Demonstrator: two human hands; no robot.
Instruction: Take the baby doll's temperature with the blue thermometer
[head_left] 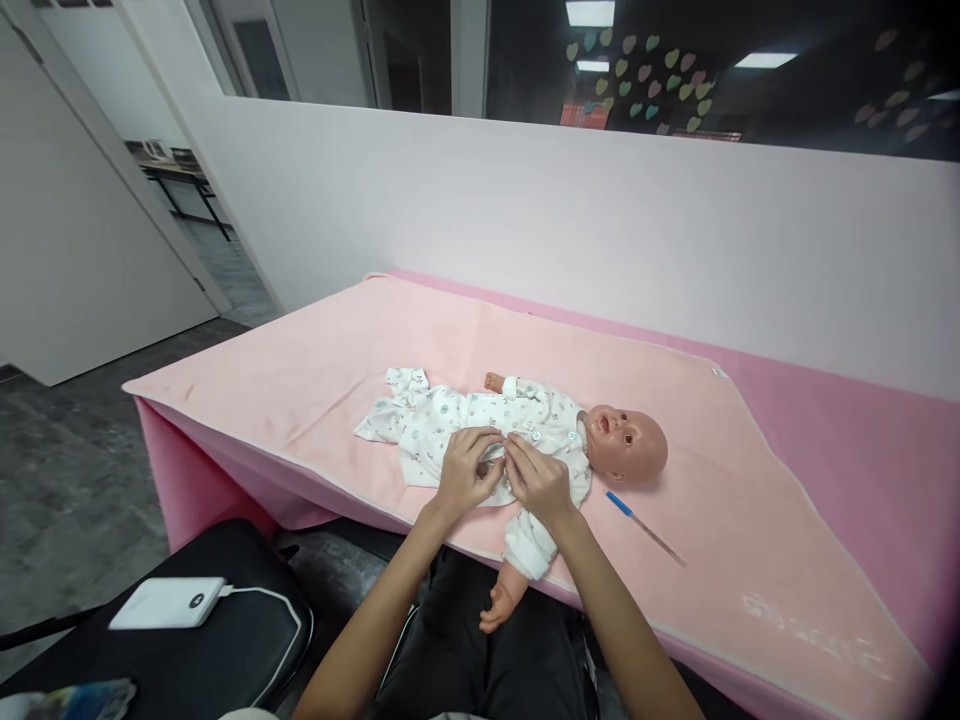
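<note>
A baby doll [626,443] lies on its back on a pink blanket [315,370], head to the right. It wears a white printed romper [439,415] with snap buttons down the front. My left hand [463,472] pinches the romper's front edge at the doll's belly. My right hand [536,480] touches it and grips the cloth next to a snap. One doll arm [499,600] hangs over the table's near edge.
A thin stick with a blue end [645,527] lies on the blanket right of my right arm. A white power bank [169,602] with a cable rests on a black seat at the lower left. A white wall runs behind the table.
</note>
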